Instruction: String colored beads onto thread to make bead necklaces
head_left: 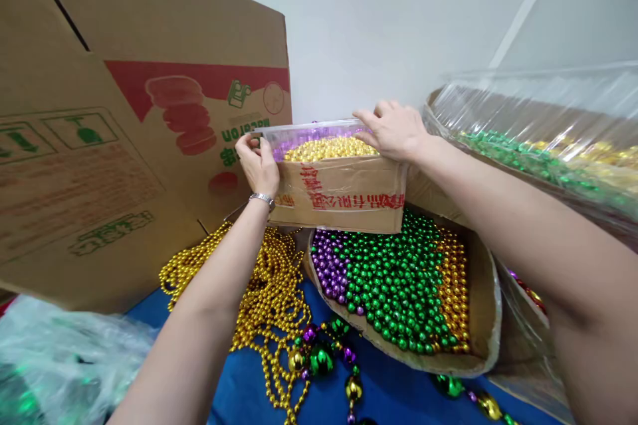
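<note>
A small cardboard box [343, 202] with red printing and clear plastic along its top holds gold and purple beads. My left hand [259, 163] grips its upper left corner, fingers closed round the plastic edge. At the upper right corner, my right hand [391, 129] holds the box's top edge with bent fingers. Below the box lies an open carton [483, 345] of purple, green and gold beads. Gold bead strands [269, 285] are heaped at its left. The underside of the small box is hidden.
A large printed carton [199, 33] stands at the left. Crumpled plastic [74, 352] lies front left. On the right, another bead box [538, 96] has a clear plastic cover. Strands with large beads [321, 358] lie on the blue cloth [239, 385] in front.
</note>
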`<state>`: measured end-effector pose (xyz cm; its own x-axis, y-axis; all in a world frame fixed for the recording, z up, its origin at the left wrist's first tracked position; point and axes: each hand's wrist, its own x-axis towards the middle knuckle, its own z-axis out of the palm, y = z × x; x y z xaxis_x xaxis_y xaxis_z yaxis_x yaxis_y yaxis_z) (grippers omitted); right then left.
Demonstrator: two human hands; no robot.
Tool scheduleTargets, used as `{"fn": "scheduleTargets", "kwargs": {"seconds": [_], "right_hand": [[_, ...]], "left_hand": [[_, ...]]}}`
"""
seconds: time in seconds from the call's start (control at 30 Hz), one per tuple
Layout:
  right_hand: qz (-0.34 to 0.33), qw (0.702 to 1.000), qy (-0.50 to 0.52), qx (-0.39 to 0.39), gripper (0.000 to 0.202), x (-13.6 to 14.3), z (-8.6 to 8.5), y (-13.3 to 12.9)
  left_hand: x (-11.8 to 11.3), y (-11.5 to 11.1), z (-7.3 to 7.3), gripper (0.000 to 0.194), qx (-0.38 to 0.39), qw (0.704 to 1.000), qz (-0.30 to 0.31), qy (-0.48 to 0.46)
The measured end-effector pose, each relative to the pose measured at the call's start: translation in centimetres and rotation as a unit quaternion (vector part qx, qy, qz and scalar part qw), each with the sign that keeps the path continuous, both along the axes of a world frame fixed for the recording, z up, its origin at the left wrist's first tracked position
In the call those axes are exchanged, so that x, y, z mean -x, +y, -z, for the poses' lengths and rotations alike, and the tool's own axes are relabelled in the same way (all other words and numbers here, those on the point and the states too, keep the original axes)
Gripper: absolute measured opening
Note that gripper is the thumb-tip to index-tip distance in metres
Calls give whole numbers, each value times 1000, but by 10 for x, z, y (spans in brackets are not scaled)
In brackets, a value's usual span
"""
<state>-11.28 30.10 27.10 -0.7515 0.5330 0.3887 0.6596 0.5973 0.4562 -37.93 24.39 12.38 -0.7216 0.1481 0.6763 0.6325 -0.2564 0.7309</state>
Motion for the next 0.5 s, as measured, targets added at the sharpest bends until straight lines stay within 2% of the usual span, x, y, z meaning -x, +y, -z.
{"fn": "scheduleTargets", "kwargs": {"seconds": [0.1,0.17,0.23,0.33,0.43,0.5], "right_hand": [[-48,998,2,-46,59,-11,3,-8],[-66,996,-28,-51,60,-17,7,-13],[-57,995,-78,-22,62,-22,12,-15],[-3,991,-127,44,64,-24,20,-14],[41,989,-125,71,64,-25,25,-14],[49,989,-117,71,63,-27,27,-15]], "left_hand": [[5,5,4,37,-11,1000,-1,-2],[7,7,3,35,-9,1000,-3,-5],[7,8,2,35,-6,1000,1,-9],[6,0,4,35,-3,1000,9,-16],[9,-13,22,43,-5,999,-29,-37],[13,-19,43,53,-4,993,-41,-110]]}}
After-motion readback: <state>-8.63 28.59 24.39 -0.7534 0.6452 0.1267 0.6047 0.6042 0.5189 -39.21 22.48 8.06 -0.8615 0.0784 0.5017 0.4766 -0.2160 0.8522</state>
